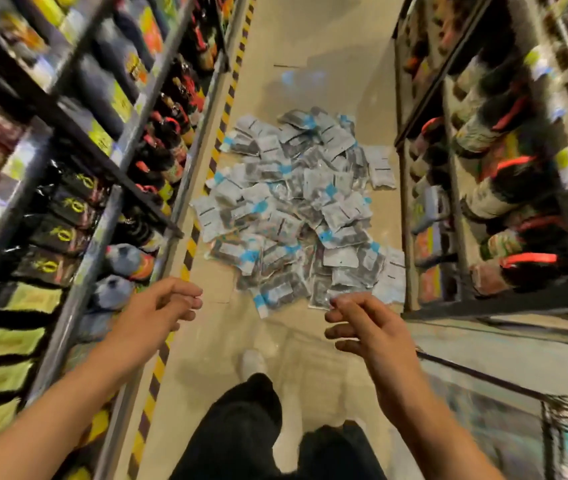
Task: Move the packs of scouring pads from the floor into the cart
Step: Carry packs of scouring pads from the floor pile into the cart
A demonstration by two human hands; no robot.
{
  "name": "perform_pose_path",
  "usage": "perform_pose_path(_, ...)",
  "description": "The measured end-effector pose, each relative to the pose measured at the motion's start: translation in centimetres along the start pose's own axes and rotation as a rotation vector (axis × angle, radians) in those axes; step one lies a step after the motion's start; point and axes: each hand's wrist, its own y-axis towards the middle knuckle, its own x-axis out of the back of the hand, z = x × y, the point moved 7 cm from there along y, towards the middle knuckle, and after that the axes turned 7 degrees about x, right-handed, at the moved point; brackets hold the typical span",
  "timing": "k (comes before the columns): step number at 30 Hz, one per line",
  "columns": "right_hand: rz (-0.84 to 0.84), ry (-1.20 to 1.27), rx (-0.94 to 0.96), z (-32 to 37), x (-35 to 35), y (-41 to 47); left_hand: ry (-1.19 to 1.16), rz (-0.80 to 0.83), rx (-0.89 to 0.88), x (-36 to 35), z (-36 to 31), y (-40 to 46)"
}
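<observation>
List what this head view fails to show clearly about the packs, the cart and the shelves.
- Pile of grey-and-blue plastic scouring pad packs on the beige floor: overlapping packs hide the lower ones, so no count; print too small.
- Metal wire cart, lower right: cut off by the frame edge and blurred; its contents cannot be told.
- Shelf bottles: labels smeared by motion blur.
- Both empty hands, left hand and right hand: palms hidden.

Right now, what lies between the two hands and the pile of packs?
In the head view, only bare beige floor. The left hand and right hand hold nothing, just short of the pile of scouring pad packs.
</observation>
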Motion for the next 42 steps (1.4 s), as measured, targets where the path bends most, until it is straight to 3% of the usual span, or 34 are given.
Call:
perform_pose_path(6,0.010,-0.007,-0.196,-3.9,-4.2,6.1,0.084,0.057,0.078,-0.2,0.2,8.9)
perform_pose_path(15,0.053,-0.144,-0.402,-13.3,-6.1,21.0,0.129,0.102,0.145,-7.1,2.2,24.5)
perform_pose_path(20,-0.011,-0.103,-0.533,-23.6,-8.7,30.2,0.186,0.177,0.168,-14.2,7.5,36.0)
perform_pose_path(31,-0.251,0.105,-0.821,-53.2,-11.2,48.2,0.493,0.340,-0.030,-32.2,16.4,63.5)
perform_pose_path(37,-0.356,0.178,-0.945,-63.2,-11.2,53.0,0.632,0.362,-0.057,-38.8,19.6,72.0)
perform_pose_path(42,-0.332,0.221,-1.019,-67.3,-12.2,54.6,0.798,0.263,-0.095,-41.6,21.7,76.2)
